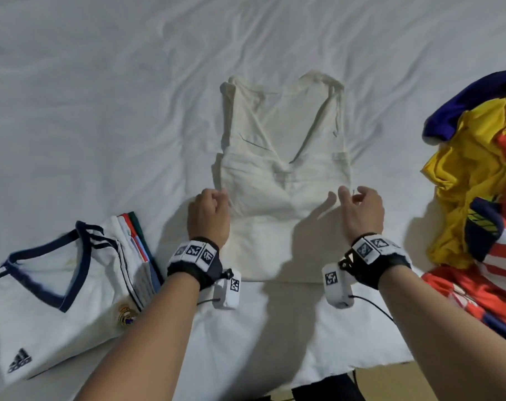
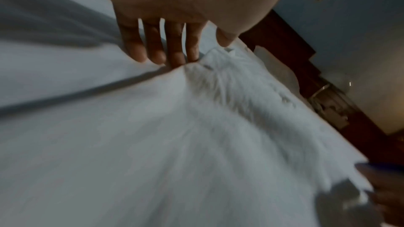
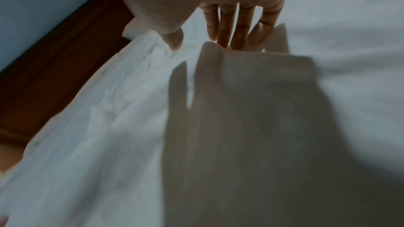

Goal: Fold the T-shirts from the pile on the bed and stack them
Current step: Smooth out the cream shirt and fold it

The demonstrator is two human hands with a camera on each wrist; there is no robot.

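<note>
The cream cotton T-shirt (image 1: 283,180), its sides folded inward, lies flat in the middle of the white bed sheet (image 1: 107,91), with bare sheet wide open beyond and to the left of it and the mattress edge close on the near side. The left hand (image 1: 208,217) pinches the shirt's left edge with curled fingers and the right hand (image 1: 360,211) pinches the right edge, both lifting the lower part, though both wrist views are blurred. Left of the shirt sits one stack of folded shirts topped by a white navy-trimmed football jersey (image 1: 58,287), its lower layers showing only as coloured edges; right of the shirt, one heap of yellow, red and purple unfolded shirts (image 1: 477,180) is cut off by the frame, uncountable.
</note>
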